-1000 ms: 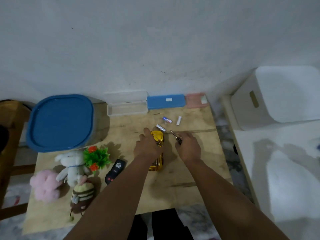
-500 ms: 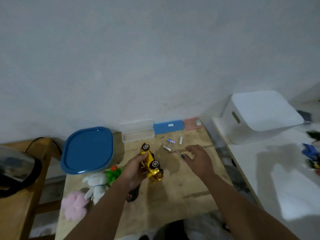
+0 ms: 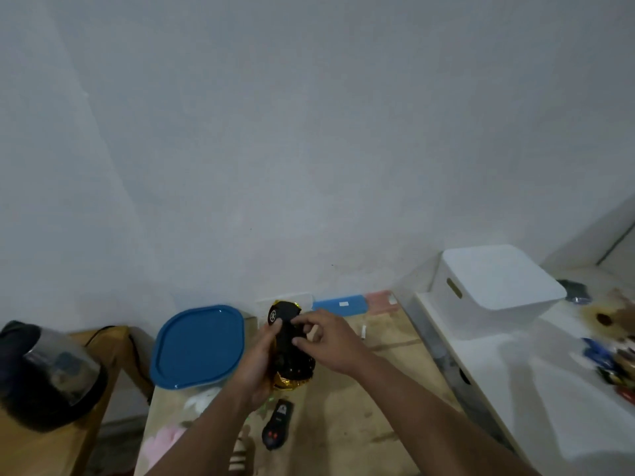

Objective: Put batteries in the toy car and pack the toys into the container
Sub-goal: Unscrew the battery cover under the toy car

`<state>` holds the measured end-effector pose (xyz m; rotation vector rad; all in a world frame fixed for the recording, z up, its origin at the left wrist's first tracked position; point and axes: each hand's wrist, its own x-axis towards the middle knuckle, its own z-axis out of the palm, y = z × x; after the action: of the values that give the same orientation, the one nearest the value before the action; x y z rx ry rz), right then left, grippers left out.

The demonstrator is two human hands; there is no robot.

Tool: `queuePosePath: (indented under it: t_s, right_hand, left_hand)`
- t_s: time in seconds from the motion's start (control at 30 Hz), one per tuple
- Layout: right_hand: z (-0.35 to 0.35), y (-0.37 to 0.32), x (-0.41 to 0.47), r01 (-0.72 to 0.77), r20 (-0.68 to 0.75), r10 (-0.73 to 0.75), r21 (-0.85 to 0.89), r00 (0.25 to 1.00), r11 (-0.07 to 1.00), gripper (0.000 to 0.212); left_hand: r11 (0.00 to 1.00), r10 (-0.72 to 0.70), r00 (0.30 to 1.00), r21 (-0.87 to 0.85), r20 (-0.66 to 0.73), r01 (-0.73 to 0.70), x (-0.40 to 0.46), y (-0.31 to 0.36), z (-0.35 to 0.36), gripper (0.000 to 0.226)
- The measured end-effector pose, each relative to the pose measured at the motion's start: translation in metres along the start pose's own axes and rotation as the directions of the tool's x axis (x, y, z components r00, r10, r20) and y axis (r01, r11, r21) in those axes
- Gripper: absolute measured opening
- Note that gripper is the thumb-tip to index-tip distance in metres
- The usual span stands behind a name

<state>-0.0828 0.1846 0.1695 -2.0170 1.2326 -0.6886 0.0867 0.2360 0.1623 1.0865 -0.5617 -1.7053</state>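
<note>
Toy car (image 3: 290, 341) flipped belly-up, held off the table (image 3: 360, 424) at centre of the head view, black underside facing the camera, gold body below. Left hand (image 3: 259, 365) wrapped round its left flank, fingers curled onto the chassis. Right hand (image 3: 324, 338) over the underside, fingertips (image 3: 298, 341) bent and pinching at something mid-chassis, probably the battery hatch; too blurred to say whether anything sits between thumb and finger. One battery (image 3: 363, 330) visible on the table just right of the hands; others likely hidden behind them. Remote (image 3: 277, 424) flat on the table nearer the camera. Blue-lidded container (image 3: 197, 345) left of the car, lid on.

For the step in hand: keep the underside level and steady with the left grip, clear of the wheels. Pop the hatch fully before reaching for cells. Check polarity marks in the bay. Seat spring end first. Park the hatch cover somewhere flat, not near the table edge.
</note>
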Motion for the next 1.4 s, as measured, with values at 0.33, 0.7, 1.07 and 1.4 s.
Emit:
queuePosePath:
  t_s: [0.33, 0.7, 1.07, 1.4]
  right_hand:
    - [-0.001, -0.041, 0.026, 0.034, 0.062, -0.030, -0.076, 0.998, 0.996, 0.038]
    - [-0.018, -0.062, 0.042, -0.115, 0.300, 0.127, -0.056, 0.946, 0.992, 0.053]
    - [-0.023, -0.041, 0.035, -0.216, 0.362, 0.215, -0.038, 0.907, 0.976, 0.036]
    - [-0.040, 0.006, 0.040, -0.241, 0.378, 0.229, -0.018, 0.897, 0.970, 0.029]
  left_hand:
    - [0.984, 0.108, 0.989, 0.154, -0.103, -0.092, -0.002, 0.030, -0.009, 0.036]
    - [0.923, 0.133, 0.989, 0.354, 0.066, -0.148, -0.004, 0.044, -0.016, 0.034]
    - [0.768, -0.002, 0.994, 0.636, 0.107, -0.067, 0.010, 0.049, -0.012, 0.024]
    - [0.749, -0.097, 0.990, 0.663, 0.104, 0.004, 0.052, 0.029, 0.010, 0.025]
